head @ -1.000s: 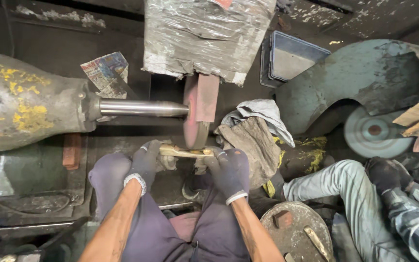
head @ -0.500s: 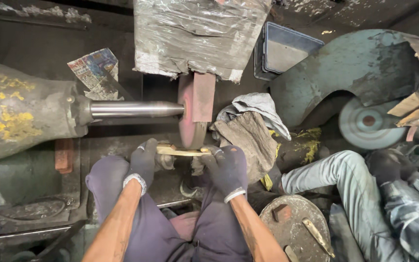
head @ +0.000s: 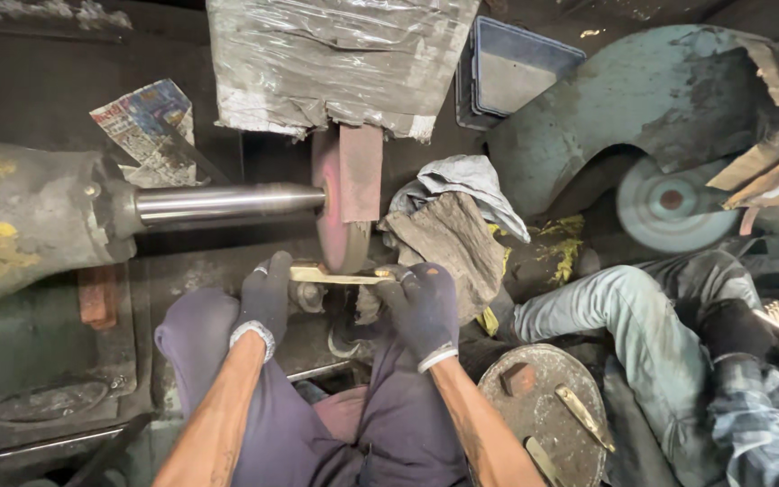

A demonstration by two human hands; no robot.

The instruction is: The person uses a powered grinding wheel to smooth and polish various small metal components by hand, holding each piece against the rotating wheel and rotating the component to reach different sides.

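Observation:
A flat brass-coloured metal piece [head: 335, 275] lies crosswise under the reddish buffing wheel [head: 343, 203], touching its lower rim. My left hand [head: 266, 298], in a dark glove, grips the piece's left end. My right hand [head: 421, 307], also gloved, grips its right end. The wheel sits on a shiny steel shaft [head: 227, 202] that runs out of a big grey motor housing [head: 29, 225] on the left. A plastic-wrapped hood [head: 335, 59] covers the wheel's top.
Grey rags [head: 453, 225] hang right of the wheel. A round metal lid [head: 543, 406] with brass pieces lies at lower right. Another person's legs [head: 642, 316] and sleeve [head: 759, 406] are at right, beside a second green machine guard [head: 642, 99] and its wheel [head: 669, 203].
The view has shifted slightly. Both hands still hold the brass piece against the wheel, in nearly the same place.

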